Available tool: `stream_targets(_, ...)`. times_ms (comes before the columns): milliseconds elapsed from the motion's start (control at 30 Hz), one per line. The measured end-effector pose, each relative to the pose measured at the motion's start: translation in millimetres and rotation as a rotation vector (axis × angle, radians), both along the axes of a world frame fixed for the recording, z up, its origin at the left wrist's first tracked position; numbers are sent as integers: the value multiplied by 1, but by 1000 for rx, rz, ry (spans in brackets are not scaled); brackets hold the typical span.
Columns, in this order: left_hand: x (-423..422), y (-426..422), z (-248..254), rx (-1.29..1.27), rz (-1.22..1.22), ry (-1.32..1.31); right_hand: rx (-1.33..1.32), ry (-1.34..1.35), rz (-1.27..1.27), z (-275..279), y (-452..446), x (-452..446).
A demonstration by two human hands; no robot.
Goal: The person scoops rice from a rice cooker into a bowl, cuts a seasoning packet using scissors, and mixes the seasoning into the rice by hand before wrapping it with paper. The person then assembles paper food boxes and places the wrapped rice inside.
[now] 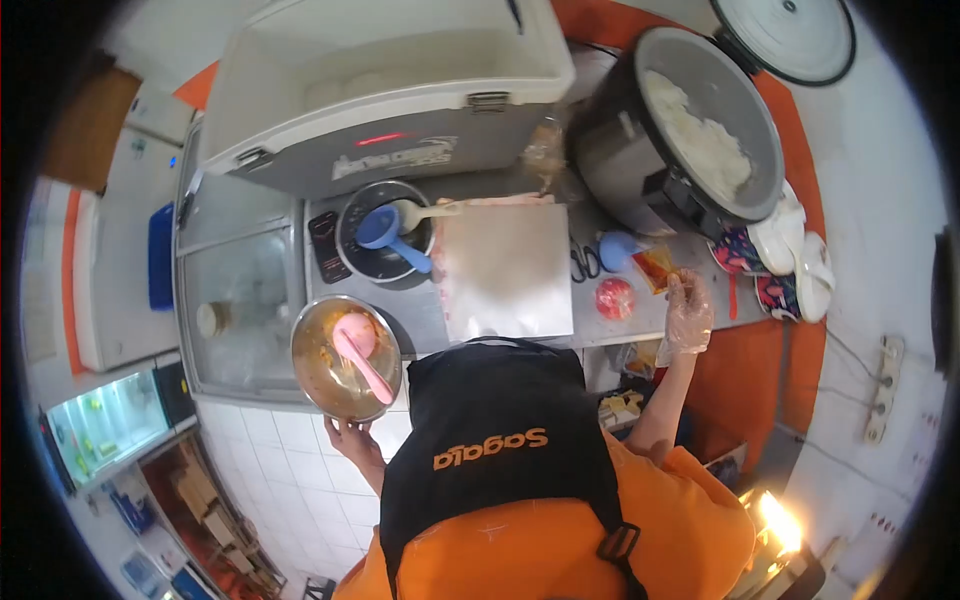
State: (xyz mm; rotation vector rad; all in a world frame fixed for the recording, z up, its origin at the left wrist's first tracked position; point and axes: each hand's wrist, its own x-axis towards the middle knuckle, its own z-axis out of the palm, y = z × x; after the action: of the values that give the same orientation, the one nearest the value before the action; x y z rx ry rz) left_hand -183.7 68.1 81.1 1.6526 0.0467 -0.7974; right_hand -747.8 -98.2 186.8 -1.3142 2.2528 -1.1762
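My left hand [355,442] is closed round the lower rim of a steel bowl [312,365], which has orange-brown residue and a pink ladle [366,368] inside. At the right of the counter, my right hand [688,318], in a clear plastic glove, has its fingertips pinched at the edge of a small clear packet [654,268] of reddish-orange contents. Near that packet lie a round red-and-white item [614,298], a blue round object [617,250] and dark-handled scissors [584,262]. White paper sheets [508,270] lie in front of me.
A dark bowl [347,242] holds a blue ladle [380,228] and a pale scoop. Behind stand a large open cooler box [400,150] and an open rice cooker [615,150] with rice. Patterned mitts [777,295] lie at right; a glass-topped case [245,315] stands left.
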Motion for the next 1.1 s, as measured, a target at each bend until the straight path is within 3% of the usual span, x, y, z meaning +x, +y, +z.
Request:
stream_targets(100,-12,3,-16,-49,21,67,-3,-53,-82,-4,18,-27)
stream_targets(167,7,20,-47,-108,-116,69,104,88,-152,-20,28,-49)
stream_targets(333,5,-6,0,-54,-279,246,294,170,-244,-46,33,-58)
stream_targets(567,6,-22,17,55,-207,106,242,176,-112,-81,39,-59)
stream_targets(700,13,-25,19,59,-215,34,434,145,-103,-65,39,-28)
stream_targets(800,20,-24,22,31,-201,1,410,147,-127,-66,30,-48)
stream_targets(900,31,-35,34,21,-222,-46,372,280,-102,-75,-2,-70)
stream_targets(1100,54,-61,52,113,-173,-342,517,601,387,-114,-59,-98)
